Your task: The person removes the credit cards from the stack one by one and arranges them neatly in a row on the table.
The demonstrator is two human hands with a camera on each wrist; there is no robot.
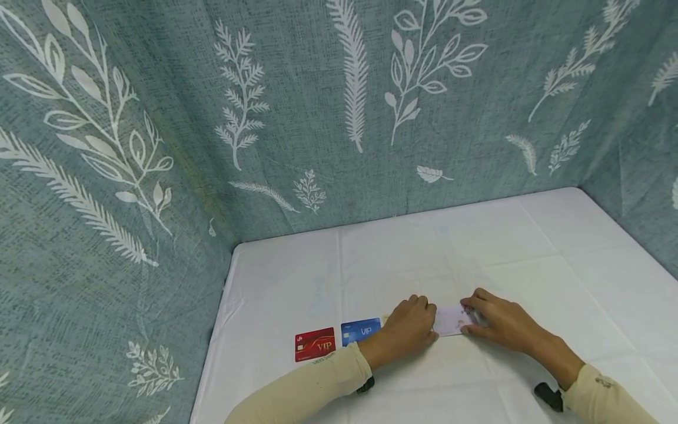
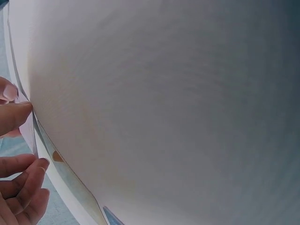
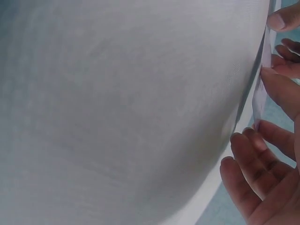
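A pale lilac card (image 1: 449,321) with small markings lies between my two hands, close to the tabletop. My left hand (image 1: 408,330) pinches its left end between thumb (image 2: 16,116) and fingers. At the other end, my right hand (image 1: 500,323) pinches the card too; in the right wrist view the card (image 3: 259,101) shows edge-on between thumb and index finger. To the left lie a red VIP card (image 1: 315,345) and a blue VIP card (image 1: 361,330). Another pale yellowish card (image 1: 386,318) is mostly hidden behind my left hand.
The cards lie in a row on a white cloth-covered table (image 1: 529,247). Blue-green curtains (image 1: 296,118) with white leaf patterns stand along the table's back and sides. Dark wrist devices (image 1: 548,396) sit beneath both forearms.
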